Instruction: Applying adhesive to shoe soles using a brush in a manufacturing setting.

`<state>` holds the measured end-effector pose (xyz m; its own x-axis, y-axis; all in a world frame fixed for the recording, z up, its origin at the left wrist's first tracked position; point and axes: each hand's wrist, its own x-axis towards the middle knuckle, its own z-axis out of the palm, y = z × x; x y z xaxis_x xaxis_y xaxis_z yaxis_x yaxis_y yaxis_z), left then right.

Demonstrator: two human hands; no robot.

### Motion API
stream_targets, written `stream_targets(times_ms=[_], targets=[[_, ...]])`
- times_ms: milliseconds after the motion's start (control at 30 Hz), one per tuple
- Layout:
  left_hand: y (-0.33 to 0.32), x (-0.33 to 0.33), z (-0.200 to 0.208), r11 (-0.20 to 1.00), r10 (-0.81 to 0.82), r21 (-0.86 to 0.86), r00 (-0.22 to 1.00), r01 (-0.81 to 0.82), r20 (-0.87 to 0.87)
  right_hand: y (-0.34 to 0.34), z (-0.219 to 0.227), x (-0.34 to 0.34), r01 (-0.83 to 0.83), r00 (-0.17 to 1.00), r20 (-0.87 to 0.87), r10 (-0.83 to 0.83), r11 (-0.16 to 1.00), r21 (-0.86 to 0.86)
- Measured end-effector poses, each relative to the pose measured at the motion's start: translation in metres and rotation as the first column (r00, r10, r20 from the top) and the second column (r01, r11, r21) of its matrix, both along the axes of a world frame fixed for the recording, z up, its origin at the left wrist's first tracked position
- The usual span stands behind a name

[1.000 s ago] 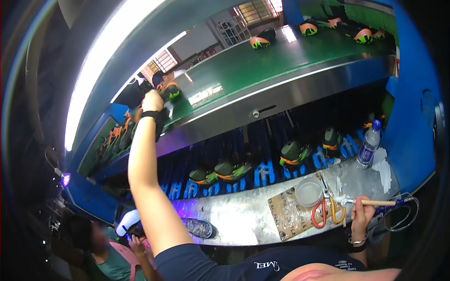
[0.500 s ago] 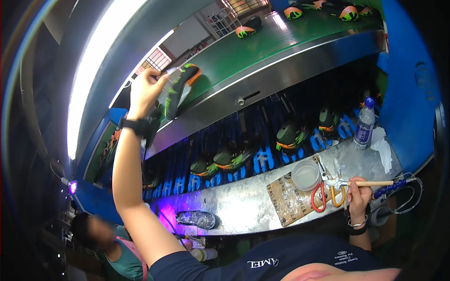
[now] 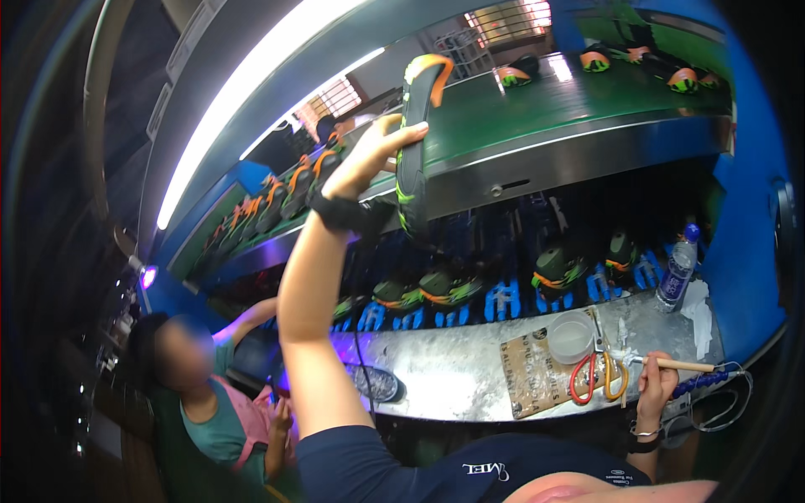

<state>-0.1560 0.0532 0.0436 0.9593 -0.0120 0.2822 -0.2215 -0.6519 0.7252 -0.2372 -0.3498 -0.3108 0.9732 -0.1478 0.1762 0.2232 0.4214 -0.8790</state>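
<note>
Raised before the green conveyor belt (image 3: pixel 579 111), my left hand (image 3: pixel 369 159) grips a black shoe (image 3: pixel 414 168) with orange and green trim. The shoe stands on end, and my thumb presses its side. At the lower right my right hand (image 3: pixel 657 387) is closed round the wooden handle of a brush (image 3: pixel 683 365). The brush's white-smeared head points left, above a pair of scissors (image 3: pixel 582 381) with red and orange handles. Beside the scissors is a round, pale bowl (image 3: pixel 571 335) on a brown printed sheet (image 3: pixel 527 381).
Several shoes (image 3: pixel 558 270) sit on blue holders behind the metal ledge (image 3: pixel 453 377). A dark shoe sole (image 3: pixel 381 386) lies on it. At the right stand a bottle (image 3: pixel 676 277) and crumpled white paper (image 3: pixel 697 317). A co-worker (image 3: pixel 210 411) is at the lower left.
My left hand has moved right in the picture with the shoe, which now stands more upright. My right hand still holds the brush. The co-worker's arm has come into view, reaching toward the rack.
</note>
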Motion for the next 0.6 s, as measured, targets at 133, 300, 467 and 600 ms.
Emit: stream_targets(times_ms=[133,300,467,600], targets=[[-0.008,-0.073,-0.087,0.547,-0.363,-0.826,0.927,0.135,-0.089,0.017,0.012,0.013,-0.052,0.998,0.035,0.056,0.993,-0.105],[-0.046,-0.123,-0.214,0.134,-0.463,-0.99,0.882,-0.03,-0.09,0.036,0.022,0.035,-0.206,0.969,0.079,0.233,0.943,-0.261],[-0.055,-0.165,-0.301,-0.359,-0.5,-0.913,0.866,-0.195,0.012,0.043,0.021,0.048,-0.341,0.93,0.025,0.367,0.886,-0.314],[-0.047,-0.187,-0.324,-0.343,-0.491,-0.883,0.863,-0.32,-0.122,0.065,0.024,0.056,-0.369,0.925,-0.058,0.377,0.846,-0.385]])
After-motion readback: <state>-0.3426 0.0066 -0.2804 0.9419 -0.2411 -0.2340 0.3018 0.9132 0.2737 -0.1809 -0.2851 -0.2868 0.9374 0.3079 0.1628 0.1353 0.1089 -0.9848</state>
